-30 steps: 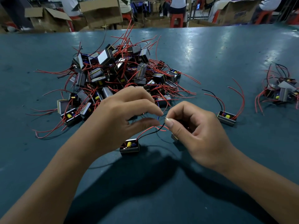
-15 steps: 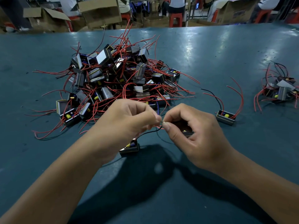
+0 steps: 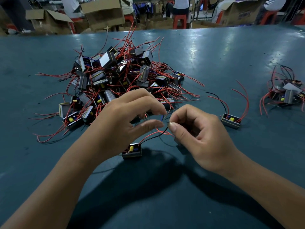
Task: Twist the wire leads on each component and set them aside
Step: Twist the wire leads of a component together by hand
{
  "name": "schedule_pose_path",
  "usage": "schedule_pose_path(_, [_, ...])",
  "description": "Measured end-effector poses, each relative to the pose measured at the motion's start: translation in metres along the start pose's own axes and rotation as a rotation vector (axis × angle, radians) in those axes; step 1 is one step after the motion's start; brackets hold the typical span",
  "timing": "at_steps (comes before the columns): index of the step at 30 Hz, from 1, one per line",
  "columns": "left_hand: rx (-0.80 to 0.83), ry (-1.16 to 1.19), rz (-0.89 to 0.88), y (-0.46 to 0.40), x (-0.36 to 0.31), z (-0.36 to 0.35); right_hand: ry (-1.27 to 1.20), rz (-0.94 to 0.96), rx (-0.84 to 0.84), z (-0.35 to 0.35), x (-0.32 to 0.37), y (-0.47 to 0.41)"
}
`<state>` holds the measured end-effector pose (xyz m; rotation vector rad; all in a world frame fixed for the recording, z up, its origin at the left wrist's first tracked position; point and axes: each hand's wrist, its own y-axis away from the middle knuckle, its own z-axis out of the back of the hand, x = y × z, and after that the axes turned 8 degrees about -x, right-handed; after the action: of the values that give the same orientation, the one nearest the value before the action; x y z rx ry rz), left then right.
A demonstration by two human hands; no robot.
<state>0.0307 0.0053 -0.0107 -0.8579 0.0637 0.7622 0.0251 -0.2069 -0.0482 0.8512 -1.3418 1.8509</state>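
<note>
A small black component with a yellow part lies on the teal table just below my hands. Its red and black leads arc up to my right hand, which pinches the lead ends between thumb and forefinger. My left hand hovers to the left of that pinch with thumb and fingers spread apart, the thumb tip close to the wire ends but not gripping them. Something grey shows under my right palm, mostly hidden.
A big pile of components with red leads lies behind my left hand. One single component sits to the right, and a small group lies at the far right edge. Cardboard boxes and seated people are beyond the table.
My left hand pinched the lead ends against my right fingers half a second ago; now its thumb and fingers have opened and let go. My right hand keeps its pinch.
</note>
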Motion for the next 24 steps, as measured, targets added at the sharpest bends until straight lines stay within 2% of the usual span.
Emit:
schedule_pose_path(8, [-0.01, -0.037, -0.083, 0.0, 0.001, -0.003, -0.002, 0.003, 0.011, 0.0, 0.003, 0.001])
schedule_pose_path(13, [0.065, 0.054, -0.002, -0.002, -0.004, 0.0, 0.08, 0.061, -0.003, 0.0, 0.004, 0.001])
schedule_pose_path(15, [0.141, 0.17, 0.116, -0.001, -0.008, 0.001, 0.154, 0.112, -0.017, 0.0, 0.004, 0.001])
schedule_pose_path(19, [0.182, 0.503, 0.634, -0.001, -0.013, -0.007, 0.229, 0.174, -0.026, -0.001, 0.004, 0.001])
schedule_pose_path(20, [0.172, 0.545, 0.7, -0.001, -0.014, -0.008, 0.22, 0.16, -0.028, -0.001, 0.003, 0.001])
schedule_pose_path(22, [0.147, 0.517, 0.605, 0.001, -0.013, -0.008, 0.165, 0.091, -0.029, 0.0, 0.002, 0.0])
schedule_pose_path(24, [0.126, 0.319, 0.344, 0.001, -0.01, -0.004, 0.066, -0.005, -0.021, 0.001, 0.001, -0.001])
